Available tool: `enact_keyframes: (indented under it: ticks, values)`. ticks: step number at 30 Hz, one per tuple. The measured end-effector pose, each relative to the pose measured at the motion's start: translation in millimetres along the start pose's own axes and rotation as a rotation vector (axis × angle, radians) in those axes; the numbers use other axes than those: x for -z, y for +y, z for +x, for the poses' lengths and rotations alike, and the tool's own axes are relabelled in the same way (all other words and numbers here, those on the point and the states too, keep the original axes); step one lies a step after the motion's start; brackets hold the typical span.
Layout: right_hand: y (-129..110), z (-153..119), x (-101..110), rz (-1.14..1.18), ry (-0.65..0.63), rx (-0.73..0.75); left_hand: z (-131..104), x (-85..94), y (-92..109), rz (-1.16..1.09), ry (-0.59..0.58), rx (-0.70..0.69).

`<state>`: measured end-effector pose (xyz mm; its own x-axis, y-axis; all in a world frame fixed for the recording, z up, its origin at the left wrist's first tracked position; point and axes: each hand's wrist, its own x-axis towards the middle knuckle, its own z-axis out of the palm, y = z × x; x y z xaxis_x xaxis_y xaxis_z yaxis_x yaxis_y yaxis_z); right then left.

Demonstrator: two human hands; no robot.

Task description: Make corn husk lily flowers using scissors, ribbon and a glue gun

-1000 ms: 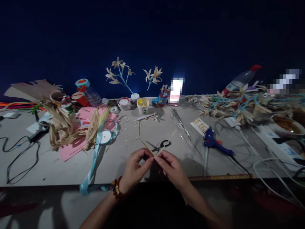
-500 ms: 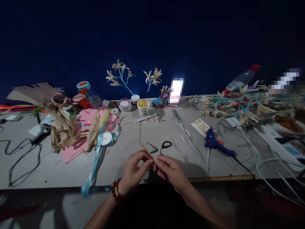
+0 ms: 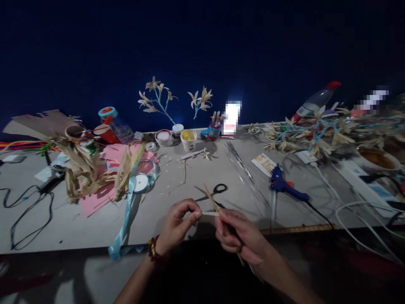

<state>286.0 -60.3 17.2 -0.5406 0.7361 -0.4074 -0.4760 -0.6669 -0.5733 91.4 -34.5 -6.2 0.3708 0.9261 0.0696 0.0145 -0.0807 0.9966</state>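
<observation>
A thin pale strip (image 3: pixel 210 213) stretches between the fingertips of both hands above the table's front edge. My left hand (image 3: pixel 183 219), with a beaded bracelet on the wrist, pinches the strip's left end. My right hand (image 3: pixel 238 234) is closed on a narrow tan husk piece (image 3: pixel 210 196) that points up and away, its lower end showing below the palm. Black scissors (image 3: pixel 220 188) lie just beyond the fingers, blades partly behind the husk piece.
Dried husks (image 3: pixel 80 173), pink paper (image 3: pixel 95 202) and a blue ribbon roll (image 3: pixel 140 183) lie left. Metal wires (image 3: pixel 238 159), a blue glue gun (image 3: pixel 286 185) and white cables (image 3: pixel 351 207) lie right. Small tubs and flower stems (image 3: pixel 163 107) stand at the back.
My right hand has moved right, away from my left hand, and the pale strip now shows between them. The tan piece has shifted right with my right hand and stands steeper.
</observation>
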Motion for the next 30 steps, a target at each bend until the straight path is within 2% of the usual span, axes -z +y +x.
enact_keyframes:
  ticks: [3,5,10,12,14,17,21,24,30]
  values:
    - [-4,-4,3,0.006,-0.028,-0.015,3,-2.7,1,-0.118,-0.018,0.051]
    - [-4,-4,3,-0.081,0.003,0.044,5,-4.1,2,-0.152,-0.008,0.065]
    - [5,5,-1,-0.748,0.266,0.409,9,-4.8,6,0.048,0.071,-0.023]
    - [9,10,-2,-0.947,0.28,0.478,8,-4.9,7,0.142,0.104,-0.076]
    - [11,14,-2,-1.021,0.278,0.496,7,-4.8,6,0.182,0.116,-0.106]
    - [12,18,-1,-0.926,0.26,0.445,4,-3.5,3,0.182,0.084,-0.108]
    - [9,18,-3,-0.597,0.145,0.268,2,0.2,-3,0.117,0.027,-0.114]
    - [5,13,-7,-0.418,0.109,0.166,0,3.6,-7,0.004,-0.012,-0.115]
    - [-1,6,-1,-0.227,0.071,0.079,2,9.8,-9,-0.108,-0.039,-0.053]
